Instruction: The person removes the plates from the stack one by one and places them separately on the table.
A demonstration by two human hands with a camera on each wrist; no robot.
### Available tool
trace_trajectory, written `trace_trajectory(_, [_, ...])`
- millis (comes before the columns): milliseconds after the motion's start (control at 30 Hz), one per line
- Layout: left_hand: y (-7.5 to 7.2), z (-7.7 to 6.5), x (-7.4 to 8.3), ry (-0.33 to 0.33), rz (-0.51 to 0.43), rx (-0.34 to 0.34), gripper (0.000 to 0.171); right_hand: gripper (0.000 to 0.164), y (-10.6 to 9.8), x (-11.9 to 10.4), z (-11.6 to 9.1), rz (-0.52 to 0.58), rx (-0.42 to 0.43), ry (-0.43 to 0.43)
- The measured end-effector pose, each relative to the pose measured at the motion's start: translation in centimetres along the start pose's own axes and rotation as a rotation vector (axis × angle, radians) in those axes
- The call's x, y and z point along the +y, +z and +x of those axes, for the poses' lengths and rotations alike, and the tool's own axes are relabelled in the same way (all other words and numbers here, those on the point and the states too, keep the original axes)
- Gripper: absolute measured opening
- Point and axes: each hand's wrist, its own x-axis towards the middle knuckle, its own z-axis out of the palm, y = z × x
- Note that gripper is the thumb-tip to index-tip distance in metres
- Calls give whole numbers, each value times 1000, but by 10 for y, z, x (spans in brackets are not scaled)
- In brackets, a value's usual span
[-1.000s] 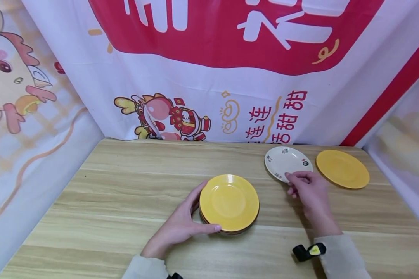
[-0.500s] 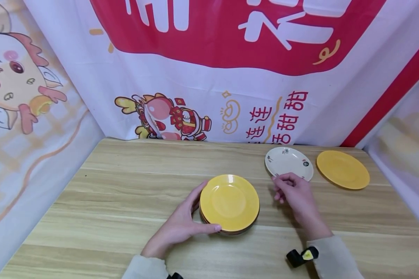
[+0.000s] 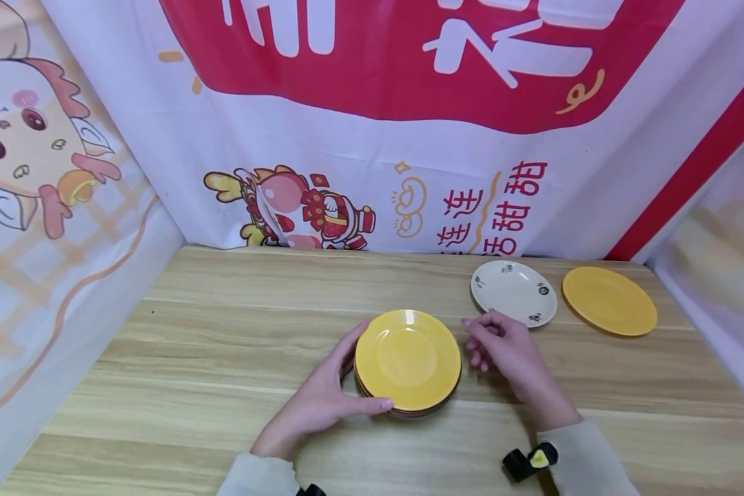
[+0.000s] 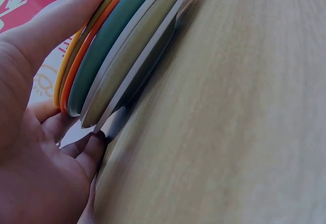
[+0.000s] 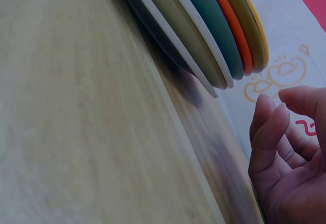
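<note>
The left hand (image 3: 322,396) grasps a stack (image 4: 97,56) of plates at the front middle of a wooden table (image 3: 223,344). Its thumb (image 3: 368,406) lies along the near rim of the top plate (image 3: 403,358), which is yellow and glossy, while the fingers go round the left side and reach down to the lowest rim. The grip spans the stack's full height, which probably keeps the layers from sliding over one another. Seen edge-on from the wrists, the rims make bands of yellow, mustard, orange, teal, white and olive; the plates look close to one another in width, which would help the pile sit squarely. The right hand (image 3: 502,348) is just beside the stack's right edge, apart from it and holding nothing: its fingers are loosely bent, with a gap between thumb and forefinger. With one hand on each side, the pile seems well placed for handling from both. Behind the right hand, near the table's back right corner, lies a white plate (image 3: 511,293) with small dark prints on its rim, and just beside it a yellow plate (image 3: 609,301). Both lie flat, well away from the stack, perhaps so that each rim can be reached separately. A printed cloth (image 3: 347,145) hangs behind the table.
</note>
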Motion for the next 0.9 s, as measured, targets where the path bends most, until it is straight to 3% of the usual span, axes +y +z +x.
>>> trace_trajectory(300, [0,0,-1,7,2,0,119,43,9,-1,-2,-59,-54,-11])
trace_trajectory(567, [0,0,-1,7,6,0,120,47,11,0,-6,-118,-120,-95])
trace_trajectory(900, [0,-1,-1,5,10,2,119,48,12,0,-7,-154,-131,-100])
